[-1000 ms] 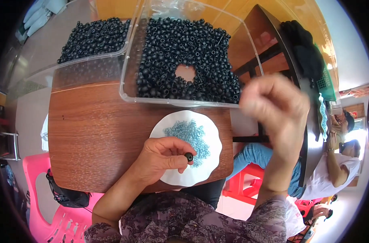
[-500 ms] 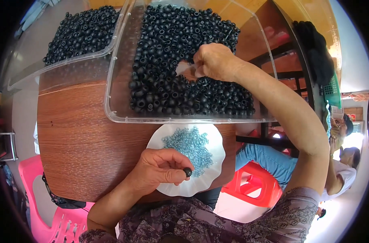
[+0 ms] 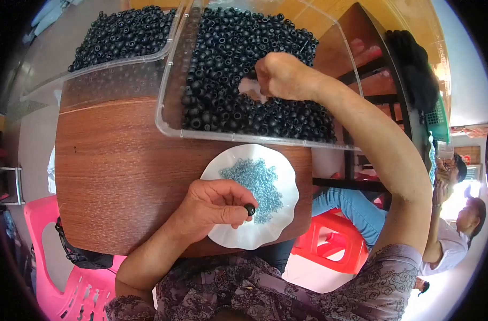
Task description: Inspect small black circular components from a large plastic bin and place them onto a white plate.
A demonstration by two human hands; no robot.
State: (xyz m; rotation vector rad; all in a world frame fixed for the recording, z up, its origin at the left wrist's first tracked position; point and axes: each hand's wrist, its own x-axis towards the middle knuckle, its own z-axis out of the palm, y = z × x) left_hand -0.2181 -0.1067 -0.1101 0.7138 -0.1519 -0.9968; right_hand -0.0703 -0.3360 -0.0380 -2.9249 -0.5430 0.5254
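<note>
**A:** Quick rundown of the hands pls?

**B:** A black bead [image 3: 250, 209] is pinched btw thumb and forefinger of the left hand [image 3: 214, 206] — fingers clamped on it, the rest curled in. It's held right over the white plate [image 3: 230, 235], at the edge of the blue rings [image 3: 254, 184] piled in the middle. The plate sits on the wood table [image 3: 115, 176], just in front of the clear bin [image 3: 171, 120].

**A:** And the right?

**B:** The right hand [image 3: 281, 75] is reached into that bin, fingertips bunched together and pushed down among the black beads [image 3: 222, 101], next to a bare patch of bin floor. Whether anything is actually gripped can't be told — the tips are hidden by the knuckles.

**A:** Anything else around?

**B:** A second bin [image 3: 99, 69] of the same beads is set to the left, touching the first. A pink stool [image 3: 51, 278] is seen below the table edge, a red stool [image 3: 329, 246] to the right, and other people are seated far right.
</note>
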